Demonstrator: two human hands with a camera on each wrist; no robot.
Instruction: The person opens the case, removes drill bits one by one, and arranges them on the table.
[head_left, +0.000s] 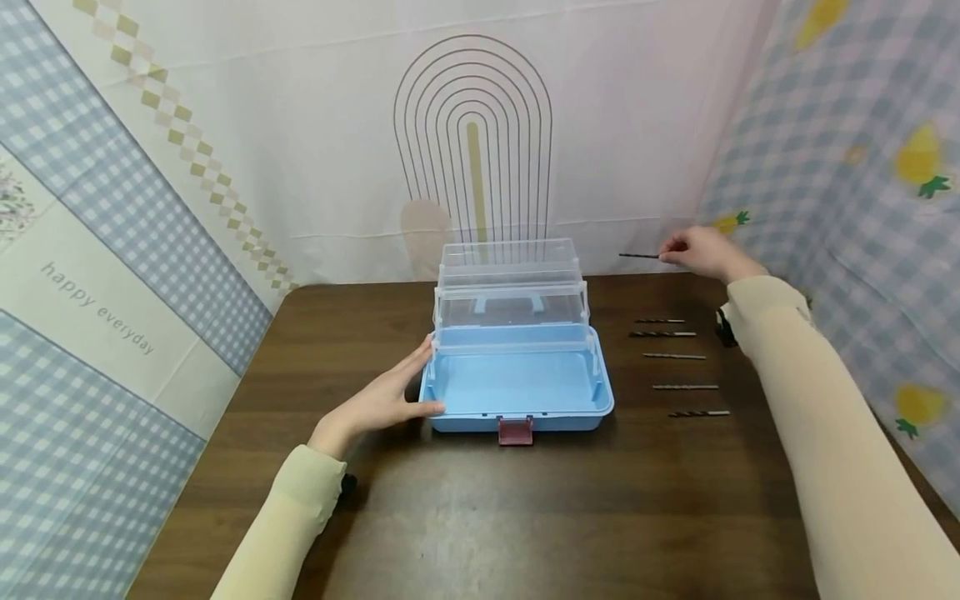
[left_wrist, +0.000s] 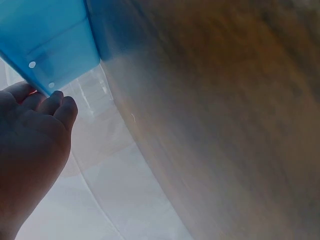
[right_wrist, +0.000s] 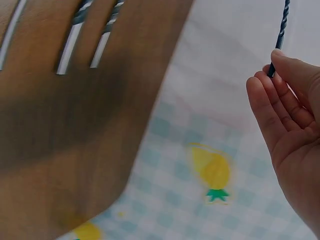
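A light blue toolbox [head_left: 517, 423] stands on the table with its clear tiered trays [head_left: 513, 292] raised at the back. My left hand [head_left: 382, 400] holds its left side, the thumb at the front corner of the rim and the fingers farther back. In the left wrist view, bent fingers of that hand [left_wrist: 42, 120] meet the edge of the blue box [left_wrist: 55, 35]. My right hand [head_left: 705, 252] pinches a thin dark drill bit [head_left: 637, 256] by one end, raised near the table's back edge. Thumb and fingertips grip its shank in the right wrist view, the twisted part [right_wrist: 284, 22] pointing away.
Several drill bits lie in a column right of the toolbox, among them a dark one [head_left: 662, 334] and a grey one [head_left: 675, 357]. A reddish latch [head_left: 515, 432] hangs at the box's front. Printed cloth [head_left: 337, 125] hangs behind the table and along both sides.
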